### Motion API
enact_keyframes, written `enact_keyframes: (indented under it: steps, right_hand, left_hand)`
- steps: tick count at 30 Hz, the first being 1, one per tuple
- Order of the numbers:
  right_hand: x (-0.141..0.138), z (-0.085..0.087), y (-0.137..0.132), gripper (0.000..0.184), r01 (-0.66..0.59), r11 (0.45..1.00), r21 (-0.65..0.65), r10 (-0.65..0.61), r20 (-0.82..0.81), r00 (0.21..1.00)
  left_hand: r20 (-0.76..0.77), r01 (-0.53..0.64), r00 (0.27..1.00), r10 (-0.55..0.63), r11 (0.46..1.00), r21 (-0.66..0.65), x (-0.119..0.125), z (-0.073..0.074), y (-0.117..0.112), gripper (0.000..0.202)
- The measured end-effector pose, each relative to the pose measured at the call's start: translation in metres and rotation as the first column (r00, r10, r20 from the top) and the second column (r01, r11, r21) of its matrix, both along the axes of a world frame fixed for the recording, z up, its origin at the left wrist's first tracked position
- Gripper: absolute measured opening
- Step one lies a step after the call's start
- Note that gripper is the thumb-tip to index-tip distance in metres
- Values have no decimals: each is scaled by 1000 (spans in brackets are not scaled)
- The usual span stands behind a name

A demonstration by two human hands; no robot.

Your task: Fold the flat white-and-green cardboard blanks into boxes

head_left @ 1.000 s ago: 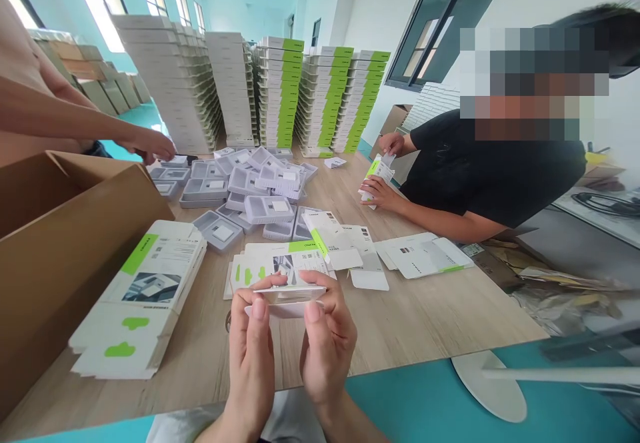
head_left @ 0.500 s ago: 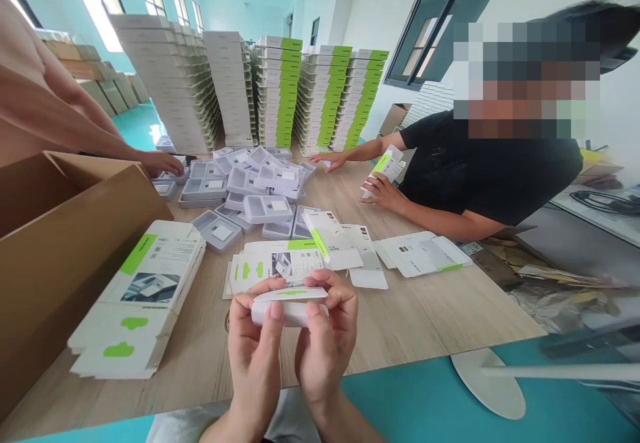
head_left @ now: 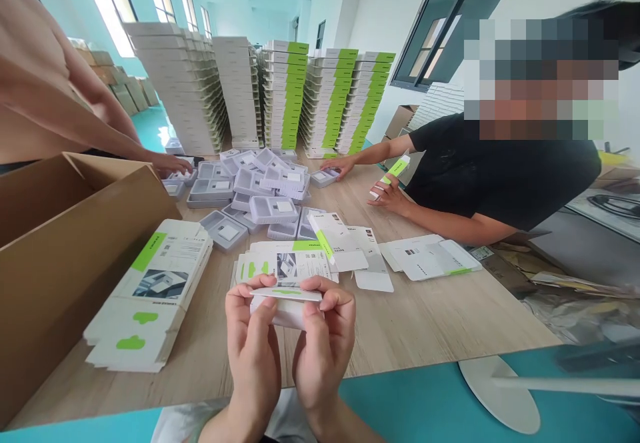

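My left hand and my right hand together pinch a small white carton with a green mark, held flat just above the near edge of the wooden table. Both thumbs press on its near side and the fingers curl over its top flap. Right behind it lie flat printed carton blanks. A stack of flat white-and-green cartons sits to the left.
An open brown cardboard box stands at the left. Several grey plastic trays cover the table's middle, with tall stacks of boxes behind. A person in black at the right holds a carton; a bare-armed person reaches in from the left.
My hands have closed the carton's flap and shifted slightly. The person in black stretched one hand out to the grey trays and lowered the carton in the other hand.
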State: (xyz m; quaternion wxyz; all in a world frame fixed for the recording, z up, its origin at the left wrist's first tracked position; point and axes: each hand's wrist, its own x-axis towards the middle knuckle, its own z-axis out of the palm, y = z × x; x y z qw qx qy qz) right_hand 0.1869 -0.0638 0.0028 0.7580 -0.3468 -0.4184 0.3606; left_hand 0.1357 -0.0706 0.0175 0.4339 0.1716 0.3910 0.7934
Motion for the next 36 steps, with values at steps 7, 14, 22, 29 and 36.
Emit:
enact_keyframes:
  steps: [7,14,22,29,36]
  right_hand:
    - [-1,1,-4,10,-60,998,21,60,-27,998]
    - [10,-3,-2,6,-183,977,107,180,36,983]
    - [21,-4,3,9,-198,978,59,196,35,980]
    - [30,0,7,12,-167,985,-45,166,-15,986]
    - [48,-2,17,23,-322,945,-63,327,147,933]
  left_hand:
    - [11,4,1000,-4,1000,-16,-5,5,0,30]
    - [-81,-17,997,15,1000,-22,-7,0,2,12]
    - [-96,-10,995,10,1000,-5,-5,-4,0,16]
    - [-161,110,981,-104,993,30,-5,-12,-2,22]
    - [-212,192,959,-190,981,-12,-8,-26,-5,23]
